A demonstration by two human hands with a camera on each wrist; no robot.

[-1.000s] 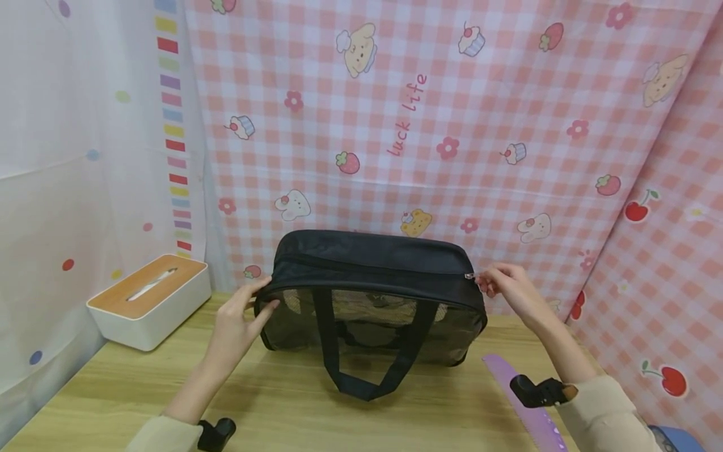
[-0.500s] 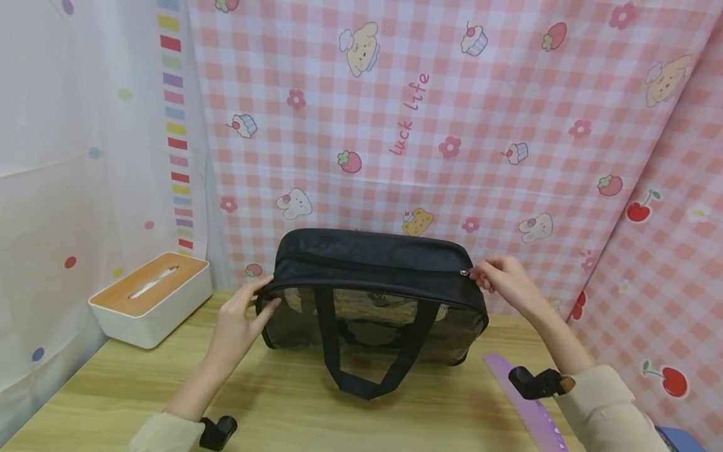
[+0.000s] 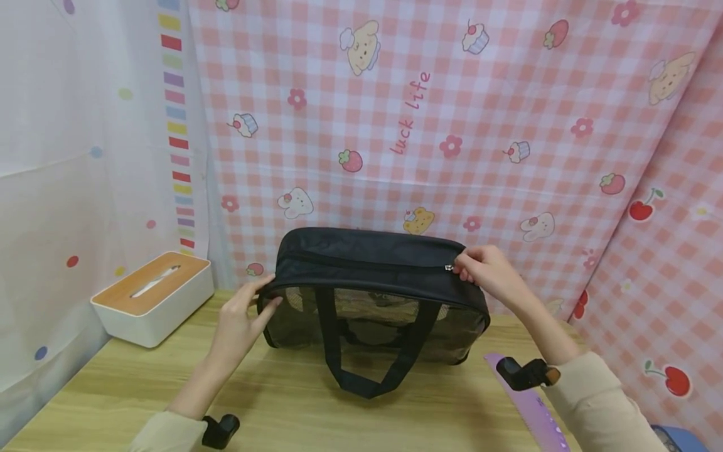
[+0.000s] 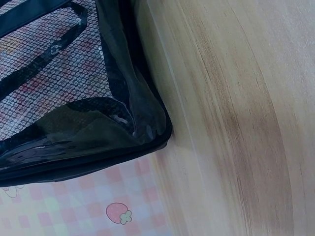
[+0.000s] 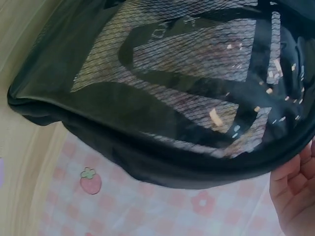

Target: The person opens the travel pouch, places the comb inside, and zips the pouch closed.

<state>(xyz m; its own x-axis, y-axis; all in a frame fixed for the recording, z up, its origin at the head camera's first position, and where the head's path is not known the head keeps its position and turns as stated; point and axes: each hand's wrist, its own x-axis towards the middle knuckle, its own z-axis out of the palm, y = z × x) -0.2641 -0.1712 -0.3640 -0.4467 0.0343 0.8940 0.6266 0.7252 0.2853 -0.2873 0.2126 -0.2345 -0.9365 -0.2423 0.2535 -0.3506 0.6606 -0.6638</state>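
A black bag (image 3: 390, 248) with a see-through front and mesh stands upright on the wooden table. Its strap handle (image 3: 369, 386) hangs down in front. Along the top runs a zipper, whose silver slider (image 3: 449, 268) sits near the right end. My right hand (image 3: 488, 270) pinches the pull of that slider, fingers curled. At the opposite end, my left hand (image 3: 240, 317) grips the upper left corner, thumb on the front and fingers behind. The right wrist view shows the bag's clear panel (image 5: 187, 88) with part of my right hand (image 5: 295, 191); the left wrist view catches a bag corner (image 4: 147, 128).
To the left stands a white tissue box (image 3: 152, 320) with a wood-look lid. A purple serrated strip (image 3: 525, 402) lies on the table (image 3: 294, 417) under my right forearm. Something blue (image 3: 678, 437) shows at the lower right edge. Checked cloth (image 3: 361, 113) hangs close behind the bag.
My right hand has moved left along the bag's top, drawing the zipper slider with it from the right end. The left hand keeps its grip on the corner.
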